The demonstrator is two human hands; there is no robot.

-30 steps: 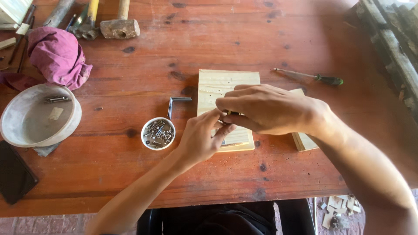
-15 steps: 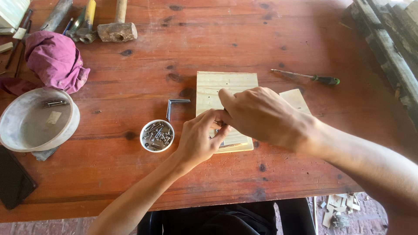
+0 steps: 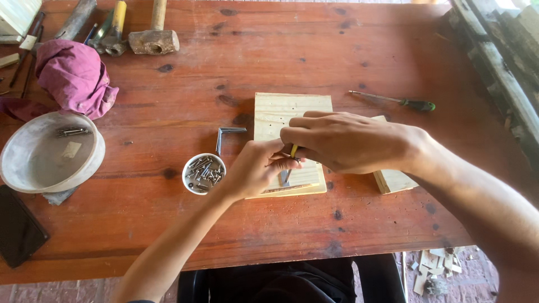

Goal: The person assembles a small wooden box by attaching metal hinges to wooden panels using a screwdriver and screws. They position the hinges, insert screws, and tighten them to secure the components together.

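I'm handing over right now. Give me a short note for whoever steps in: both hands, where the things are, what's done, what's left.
Left hand: fingers pinched on something small over the board; what it is I cannot tell.
Right hand: closed on a yellow-handled tool, tip down at the board's near edge.
Things: board lies flat mid-table; cup of screws just left of it; metal bracket behind the cup; screwdriver lies unused to the right; second wood piece under the right wrist.
Done: small holes show in the board's far part.
Left: the bracket is not yet on the board.
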